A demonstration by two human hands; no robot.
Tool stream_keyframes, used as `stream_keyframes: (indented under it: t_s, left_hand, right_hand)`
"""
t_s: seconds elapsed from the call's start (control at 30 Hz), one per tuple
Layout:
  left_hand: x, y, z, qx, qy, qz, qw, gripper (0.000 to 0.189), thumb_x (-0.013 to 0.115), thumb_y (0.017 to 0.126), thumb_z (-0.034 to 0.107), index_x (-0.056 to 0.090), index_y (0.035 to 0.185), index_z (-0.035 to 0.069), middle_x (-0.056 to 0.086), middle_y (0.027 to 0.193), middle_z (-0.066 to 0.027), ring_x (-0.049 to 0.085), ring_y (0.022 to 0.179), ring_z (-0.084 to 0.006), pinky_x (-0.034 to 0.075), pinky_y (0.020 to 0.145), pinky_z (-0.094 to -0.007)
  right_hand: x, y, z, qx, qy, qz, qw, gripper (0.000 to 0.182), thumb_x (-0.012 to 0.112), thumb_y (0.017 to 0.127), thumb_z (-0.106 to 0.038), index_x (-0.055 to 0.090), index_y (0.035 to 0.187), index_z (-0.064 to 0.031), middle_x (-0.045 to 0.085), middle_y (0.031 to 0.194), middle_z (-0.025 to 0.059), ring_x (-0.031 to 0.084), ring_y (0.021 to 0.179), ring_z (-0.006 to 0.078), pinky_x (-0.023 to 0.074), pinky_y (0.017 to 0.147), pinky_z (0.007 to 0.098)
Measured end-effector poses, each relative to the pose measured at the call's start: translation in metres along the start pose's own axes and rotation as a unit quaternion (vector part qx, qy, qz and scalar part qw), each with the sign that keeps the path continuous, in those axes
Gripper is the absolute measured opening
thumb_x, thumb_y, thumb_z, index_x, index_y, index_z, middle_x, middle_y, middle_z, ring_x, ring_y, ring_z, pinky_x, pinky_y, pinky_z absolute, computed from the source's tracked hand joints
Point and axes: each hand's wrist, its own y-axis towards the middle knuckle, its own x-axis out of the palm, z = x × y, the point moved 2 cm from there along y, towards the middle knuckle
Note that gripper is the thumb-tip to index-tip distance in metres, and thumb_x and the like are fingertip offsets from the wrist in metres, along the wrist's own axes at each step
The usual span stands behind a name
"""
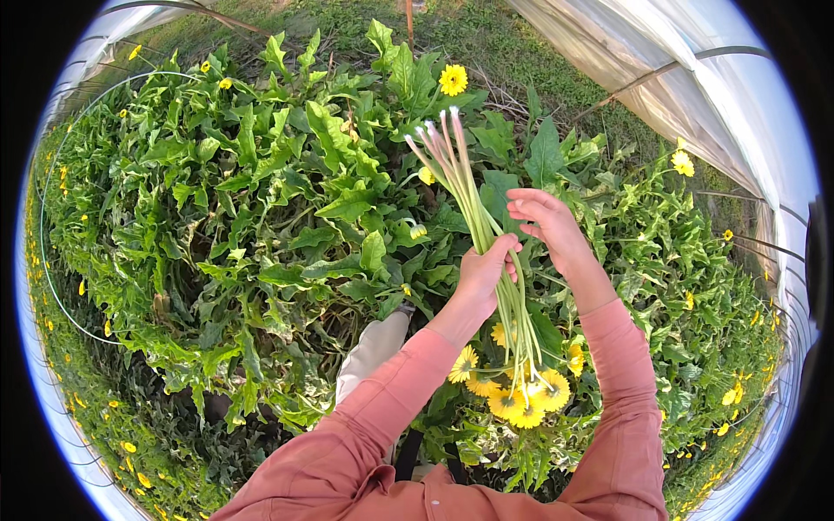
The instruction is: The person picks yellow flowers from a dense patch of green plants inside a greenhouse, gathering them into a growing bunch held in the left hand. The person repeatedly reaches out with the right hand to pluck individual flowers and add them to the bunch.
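Observation:
My left hand (487, 266) grips a bunch of yellow gerbera daisies by their long green stems (470, 195). The pale pinkish-white stem ends point up and away from me, while the yellow flower heads (521, 398) hang downward between my forearms. To the right of the stems, my right hand (544, 225) is raised with its fingers apart and slightly curled, holding nothing. Broad green leaves lie beneath both hands. A yellow bloom (453, 80) stands on its own plant beyond the cut-looking stem ends.
Dense leafy gerbera plants (260, 247) surround me, dotted with yellow blooms. Translucent plastic sheeting (704, 91) on curved metal hoops runs along the right side. A thin pale wire or hose (44, 241) arcs at the left. A rusty upright post (409, 26) stands at the far edge.

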Motion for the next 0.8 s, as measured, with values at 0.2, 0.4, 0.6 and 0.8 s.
stream_keyframes:
  t_s: [0.2,0.4,0.6,0.8]
  left_hand:
    - [-0.006,0.037,0.029,0.003,-0.021,0.057,0.998,0.021,0.054,0.087,0.023,0.052,0.076,0.006,0.056,0.074,-0.007,0.049,0.063,-0.0161,0.046,0.059,-0.0318]
    - [-0.016,0.068,0.054,0.044,-0.044,0.078,0.995,0.021,0.054,0.089,0.025,0.052,0.077,0.007,0.058,0.074,-0.0065,0.058,0.073,-0.0183,0.046,0.06,-0.0306]
    - [-0.052,0.101,0.082,0.069,-0.032,0.195,0.978,0.024,0.056,0.091,0.029,0.053,0.08,0.007,0.051,0.063,-0.0016,0.054,0.059,-0.0162,0.044,0.054,-0.0289]
    - [-0.059,0.121,0.059,0.002,-0.002,0.254,0.967,0.027,0.068,0.083,0.032,0.06,0.083,0.006,0.05,0.062,-0.0001,0.049,0.055,-0.0133,0.044,0.052,-0.0298]
  right_hand:
    - [0.043,0.132,-0.021,-0.018,-0.077,-0.016,0.997,0.05,0.05,0.086,-0.007,0.041,0.134,-0.0133,0.058,0.105,0.0059,0.056,0.093,0.0145,0.0473,0.079,0.0297]
    - [0.081,0.249,-0.025,-0.018,-0.036,-0.044,0.998,0.041,0.039,0.091,-0.009,0.043,0.132,-0.0139,0.054,0.105,0.0063,0.055,0.09,0.0157,0.0497,0.078,0.0325]
    - [0.07,0.26,0.007,-0.005,-0.056,-0.175,0.983,0.025,0.05,0.075,-0.001,0.063,0.095,0.007,0.065,0.082,0.0106,0.06,0.068,0.0169,0.0511,0.068,0.0284]
    - [0.064,0.22,0.061,0.053,0.021,-0.219,0.974,0.016,0.063,0.079,-0.006,0.069,0.092,-0.0004,0.065,0.08,0.0049,0.058,0.068,0.0105,0.0495,0.066,0.0236]
